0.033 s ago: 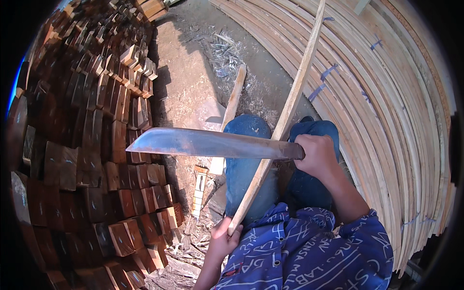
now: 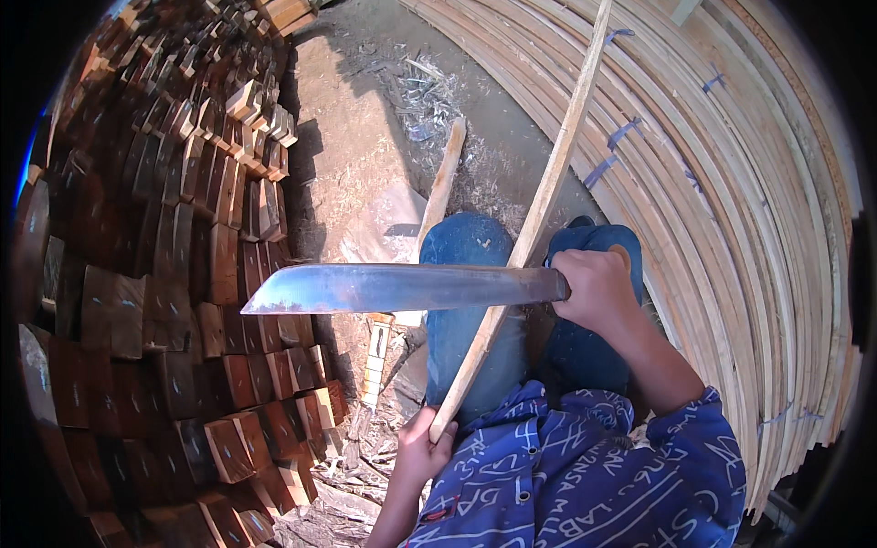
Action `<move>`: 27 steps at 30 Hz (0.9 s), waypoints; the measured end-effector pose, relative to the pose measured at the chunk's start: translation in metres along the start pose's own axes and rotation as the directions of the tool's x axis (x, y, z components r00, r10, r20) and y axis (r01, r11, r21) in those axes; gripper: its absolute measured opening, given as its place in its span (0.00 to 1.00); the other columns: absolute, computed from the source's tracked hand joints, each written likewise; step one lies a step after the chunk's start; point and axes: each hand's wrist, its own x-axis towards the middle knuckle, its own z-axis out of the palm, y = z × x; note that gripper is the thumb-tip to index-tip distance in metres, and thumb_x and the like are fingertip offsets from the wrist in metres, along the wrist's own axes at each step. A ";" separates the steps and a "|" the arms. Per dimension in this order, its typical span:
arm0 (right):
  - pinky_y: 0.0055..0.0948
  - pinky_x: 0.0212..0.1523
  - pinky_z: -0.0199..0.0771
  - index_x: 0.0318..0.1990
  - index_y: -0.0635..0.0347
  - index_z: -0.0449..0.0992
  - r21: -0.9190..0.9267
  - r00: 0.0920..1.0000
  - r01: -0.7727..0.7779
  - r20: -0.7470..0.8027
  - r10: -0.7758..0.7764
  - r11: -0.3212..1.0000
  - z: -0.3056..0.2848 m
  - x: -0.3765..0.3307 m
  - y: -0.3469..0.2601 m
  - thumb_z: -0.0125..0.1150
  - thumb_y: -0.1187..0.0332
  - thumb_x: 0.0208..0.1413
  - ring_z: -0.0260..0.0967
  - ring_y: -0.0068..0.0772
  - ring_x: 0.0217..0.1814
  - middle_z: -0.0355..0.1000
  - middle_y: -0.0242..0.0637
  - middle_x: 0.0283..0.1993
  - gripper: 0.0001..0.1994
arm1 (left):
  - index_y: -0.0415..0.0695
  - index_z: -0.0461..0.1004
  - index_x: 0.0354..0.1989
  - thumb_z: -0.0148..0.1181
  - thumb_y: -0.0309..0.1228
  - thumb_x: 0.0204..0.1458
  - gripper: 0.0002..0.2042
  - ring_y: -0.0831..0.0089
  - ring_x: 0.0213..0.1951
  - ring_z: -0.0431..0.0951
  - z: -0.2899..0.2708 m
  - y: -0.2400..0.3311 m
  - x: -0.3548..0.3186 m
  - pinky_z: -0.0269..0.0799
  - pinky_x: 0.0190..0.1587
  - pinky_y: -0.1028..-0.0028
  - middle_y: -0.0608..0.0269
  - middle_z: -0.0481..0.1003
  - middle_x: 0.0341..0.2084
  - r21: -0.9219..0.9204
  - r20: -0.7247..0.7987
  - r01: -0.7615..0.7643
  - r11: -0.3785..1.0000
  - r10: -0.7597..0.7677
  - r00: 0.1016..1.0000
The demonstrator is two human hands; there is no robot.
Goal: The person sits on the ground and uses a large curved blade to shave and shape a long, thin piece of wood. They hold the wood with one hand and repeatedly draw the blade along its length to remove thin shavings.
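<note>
My right hand (image 2: 598, 288) is closed round the handle of a machete (image 2: 393, 289). Its broad blade points left, lying across my knees and crossing over a long wooden strip (image 2: 557, 173). Whether the edge touches the wood, I cannot tell. My left hand (image 2: 425, 447) grips the near end of that strip beside my waist. The strip slants away to the upper right, passing over my lap between the knees. The machete's handle is mostly hidden by my fingers.
Stacked wooden blocks (image 2: 224, 447) fill the left side. On the right lie long bundled wood strips (image 2: 731, 228) with blue ties. Ahead, a flat piece of wood (image 2: 443, 178) leans by my knee, shavings (image 2: 429, 96) cover the ground, and a yellowish ruler-like piece (image 2: 375, 361) lies at lower left.
The machete's blade has shifted slightly nearer to me at its tip, and my right hand has moved a touch left and away. The strip and my left hand stay almost still.
</note>
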 end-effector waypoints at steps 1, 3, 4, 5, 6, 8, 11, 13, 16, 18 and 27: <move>0.41 0.29 0.72 0.26 0.57 0.74 -0.033 0.998 0.052 0.020 -0.052 0.998 0.001 0.006 0.002 0.68 0.70 0.33 0.75 0.44 0.29 0.72 0.38 0.24 0.10 | 0.40 0.69 0.35 0.65 0.24 0.49 0.10 0.59 0.23 0.78 0.002 -0.001 0.002 0.71 0.27 0.66 0.49 0.75 0.21 0.014 -0.021 0.004 1.000 -0.004 1.000; 0.41 0.29 0.72 0.27 0.57 0.74 -0.101 0.996 0.080 -0.022 -0.082 0.992 0.003 0.016 0.007 0.68 0.70 0.33 0.74 0.43 0.29 0.72 0.37 0.24 0.10 | 0.40 0.69 0.35 0.65 0.23 0.49 0.10 0.59 0.24 0.79 0.006 0.002 0.012 0.72 0.28 0.67 0.51 0.76 0.22 -0.112 -0.048 0.031 0.993 -0.036 0.998; 0.41 0.29 0.72 0.27 0.56 0.74 -0.139 0.994 0.092 -0.040 -0.098 0.986 0.004 0.019 0.009 0.68 0.70 0.34 0.74 0.42 0.28 0.71 0.37 0.24 0.10 | 0.39 0.68 0.34 0.65 0.23 0.49 0.10 0.60 0.25 0.80 0.009 0.002 0.014 0.73 0.29 0.68 0.52 0.77 0.23 -0.179 -0.059 0.042 0.983 -0.053 0.997; 0.40 0.29 0.72 0.27 0.56 0.74 -0.146 0.991 0.110 -0.062 -0.120 0.983 0.003 0.021 0.010 0.68 0.70 0.34 0.74 0.42 0.28 0.71 0.37 0.23 0.10 | 0.38 0.70 0.37 0.64 0.23 0.49 0.10 0.60 0.30 0.82 0.011 -0.001 0.014 0.75 0.34 0.68 0.51 0.78 0.27 -0.187 -0.040 0.080 0.979 -0.089 0.995; 0.40 0.29 0.72 0.27 0.56 0.74 -0.154 0.986 0.126 -0.085 -0.141 0.980 0.001 0.022 0.012 0.68 0.70 0.34 0.74 0.42 0.28 0.71 0.36 0.23 0.10 | 0.38 0.70 0.39 0.64 0.23 0.49 0.11 0.59 0.31 0.82 0.011 0.000 0.015 0.75 0.35 0.68 0.51 0.79 0.28 -0.170 -0.042 0.063 0.983 -0.071 0.997; 0.40 0.29 0.72 0.27 0.56 0.74 -0.203 0.980 0.143 -0.108 -0.167 0.969 -0.005 0.025 0.015 0.68 0.70 0.35 0.74 0.42 0.28 0.71 0.36 0.23 0.10 | 0.38 0.72 0.42 0.64 0.23 0.49 0.13 0.58 0.34 0.82 0.011 0.006 0.018 0.76 0.38 0.67 0.49 0.79 0.30 -0.138 -0.050 0.027 0.990 -0.035 0.998; 0.40 0.30 0.72 0.27 0.56 0.74 -0.284 0.983 0.091 -0.127 -0.132 0.954 -0.017 0.024 0.027 0.68 0.70 0.37 0.74 0.43 0.28 0.71 0.38 0.23 0.09 | 0.37 0.73 0.45 0.64 0.23 0.48 0.15 0.57 0.36 0.82 0.013 0.001 0.016 0.76 0.41 0.66 0.47 0.79 0.32 -0.107 -0.064 0.022 0.994 -0.029 0.998; 0.40 0.30 0.72 0.26 0.57 0.73 -0.291 0.986 -0.001 -0.159 -0.047 0.957 -0.027 0.023 0.045 0.68 0.69 0.37 0.74 0.44 0.28 0.71 0.40 0.23 0.09 | 0.36 0.73 0.44 0.64 0.23 0.48 0.14 0.56 0.35 0.82 0.012 -0.003 0.016 0.76 0.39 0.66 0.47 0.79 0.31 -0.106 -0.062 0.017 0.994 -0.024 0.998; 0.42 0.30 0.72 0.25 0.59 0.73 -0.343 0.943 -0.282 -0.270 0.193 0.896 -0.045 0.030 0.081 0.67 0.69 0.37 0.74 0.47 0.28 0.72 0.43 0.23 0.09 | 0.36 0.74 0.43 0.64 0.23 0.48 0.13 0.64 0.31 0.81 0.008 -0.006 0.017 0.74 0.36 0.71 0.49 0.78 0.29 -0.112 -0.043 0.036 0.993 -0.041 0.998; 0.43 0.30 0.73 0.25 0.60 0.73 -0.351 0.946 -0.272 -0.271 0.180 0.896 -0.047 0.028 0.091 0.67 0.69 0.36 0.74 0.48 0.28 0.72 0.44 0.23 0.09 | 0.37 0.74 0.42 0.65 0.23 0.47 0.13 0.60 0.31 0.82 0.008 -0.008 0.018 0.75 0.35 0.68 0.47 0.78 0.28 -0.109 -0.066 0.020 0.994 -0.027 0.997; 0.40 0.29 0.73 0.28 0.57 0.73 -0.197 0.984 0.140 -0.082 -0.159 0.970 -0.018 0.044 0.025 0.67 0.70 0.36 0.74 0.43 0.26 0.72 0.39 0.23 0.10 | 0.36 0.74 0.40 0.68 0.25 0.46 0.14 0.55 0.32 0.83 0.012 -0.011 0.023 0.77 0.34 0.66 0.45 0.79 0.27 -0.098 -0.094 0.027 0.995 -0.037 0.995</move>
